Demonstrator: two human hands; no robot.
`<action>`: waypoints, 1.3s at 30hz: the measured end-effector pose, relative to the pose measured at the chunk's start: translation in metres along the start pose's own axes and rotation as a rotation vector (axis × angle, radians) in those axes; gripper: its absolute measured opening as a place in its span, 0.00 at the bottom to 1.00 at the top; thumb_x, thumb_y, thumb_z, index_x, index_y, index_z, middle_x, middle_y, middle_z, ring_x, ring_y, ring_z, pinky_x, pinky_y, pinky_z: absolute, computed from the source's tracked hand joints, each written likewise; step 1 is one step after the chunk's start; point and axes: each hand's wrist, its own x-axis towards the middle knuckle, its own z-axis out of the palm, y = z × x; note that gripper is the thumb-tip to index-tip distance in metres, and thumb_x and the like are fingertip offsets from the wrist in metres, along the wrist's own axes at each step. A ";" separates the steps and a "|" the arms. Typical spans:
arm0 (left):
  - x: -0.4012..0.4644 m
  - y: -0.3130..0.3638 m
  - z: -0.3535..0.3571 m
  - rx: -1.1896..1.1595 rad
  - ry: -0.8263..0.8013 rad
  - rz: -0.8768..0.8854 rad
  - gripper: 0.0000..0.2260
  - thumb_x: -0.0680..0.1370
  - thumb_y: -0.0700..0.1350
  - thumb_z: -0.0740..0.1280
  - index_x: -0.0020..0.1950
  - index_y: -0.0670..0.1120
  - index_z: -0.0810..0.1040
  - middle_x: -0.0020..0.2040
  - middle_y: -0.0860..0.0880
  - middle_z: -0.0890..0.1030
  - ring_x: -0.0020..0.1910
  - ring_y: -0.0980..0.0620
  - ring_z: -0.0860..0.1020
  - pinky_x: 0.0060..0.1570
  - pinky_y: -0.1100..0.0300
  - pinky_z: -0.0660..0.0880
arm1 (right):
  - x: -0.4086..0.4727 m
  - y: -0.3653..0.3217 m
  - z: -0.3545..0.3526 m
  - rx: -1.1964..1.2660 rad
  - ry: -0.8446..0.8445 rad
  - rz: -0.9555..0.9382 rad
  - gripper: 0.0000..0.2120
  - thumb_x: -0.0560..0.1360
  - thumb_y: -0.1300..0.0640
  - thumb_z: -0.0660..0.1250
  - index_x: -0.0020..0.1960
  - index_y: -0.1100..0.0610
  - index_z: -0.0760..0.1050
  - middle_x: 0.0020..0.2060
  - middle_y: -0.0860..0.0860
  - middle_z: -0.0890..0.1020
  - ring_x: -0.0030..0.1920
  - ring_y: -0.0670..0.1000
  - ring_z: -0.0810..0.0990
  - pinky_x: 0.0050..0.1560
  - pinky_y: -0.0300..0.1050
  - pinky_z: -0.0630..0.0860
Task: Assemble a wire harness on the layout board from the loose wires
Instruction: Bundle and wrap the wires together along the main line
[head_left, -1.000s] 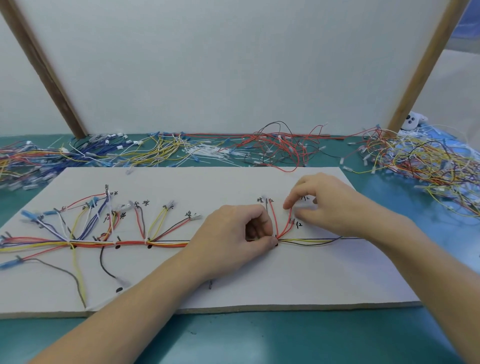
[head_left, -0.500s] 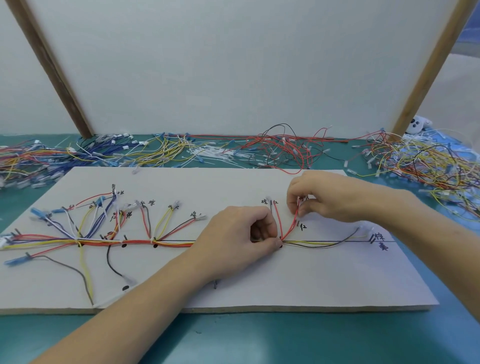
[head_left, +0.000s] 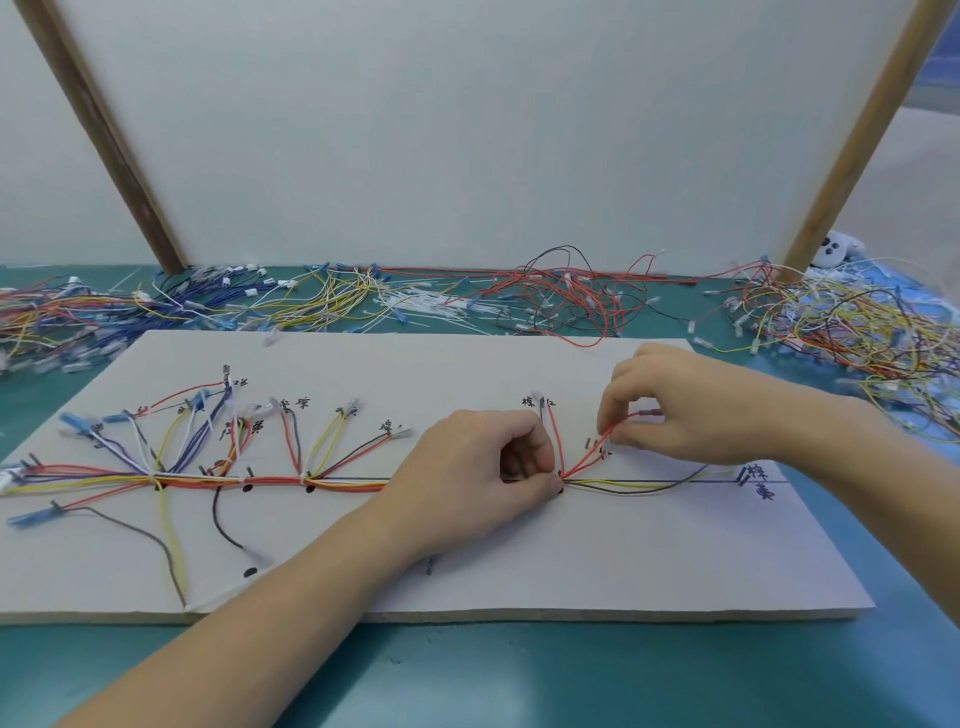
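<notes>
At nine o'clock on the white layout board (head_left: 467, 582), a fan of blue, yellow and red branch wires (head_left: 197, 431) spreading up from the bundled trunk (head_left: 270, 482), with a black wire (head_left: 223, 525) and a yellow one drooping toward six. Near centre, left hand (head_left: 467, 478) curled knuckles-up, thumb and forefinger pressed together on the trunk at a branch point (head_left: 562, 475). From there, red wires (head_left: 584, 457) rising toward one o'clock into the right hand (head_left: 691, 415), pinched between thumb and fingertips (head_left: 605, 421), a red terminal end (head_left: 649, 414) poking out beside the palm. Yellow and black strands (head_left: 634, 487) running on toward three along a drawn line. Loose wires (head_left: 561, 296) heaped on the green table (head_left: 571, 675) from ten round to two o'clock.
</notes>
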 end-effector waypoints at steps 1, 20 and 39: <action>0.000 0.000 0.000 0.000 0.001 -0.001 0.07 0.74 0.49 0.76 0.42 0.53 0.79 0.38 0.57 0.82 0.38 0.58 0.79 0.40 0.61 0.76 | 0.000 -0.001 0.000 0.023 -0.011 0.012 0.03 0.77 0.46 0.71 0.48 0.42 0.83 0.45 0.38 0.82 0.54 0.41 0.73 0.58 0.46 0.73; 0.000 -0.002 0.000 -0.052 0.006 0.005 0.06 0.73 0.46 0.77 0.41 0.51 0.80 0.37 0.55 0.82 0.37 0.56 0.78 0.39 0.62 0.76 | 0.090 -0.034 -0.010 0.094 -0.125 0.194 0.05 0.76 0.49 0.71 0.42 0.47 0.83 0.35 0.43 0.84 0.34 0.40 0.81 0.32 0.35 0.73; 0.001 0.000 -0.001 -0.018 0.007 0.024 0.06 0.74 0.47 0.76 0.42 0.53 0.79 0.37 0.56 0.82 0.37 0.57 0.79 0.40 0.56 0.77 | 0.091 -0.052 -0.007 0.477 -0.013 0.558 0.07 0.74 0.66 0.71 0.45 0.57 0.87 0.33 0.51 0.86 0.29 0.46 0.82 0.26 0.32 0.73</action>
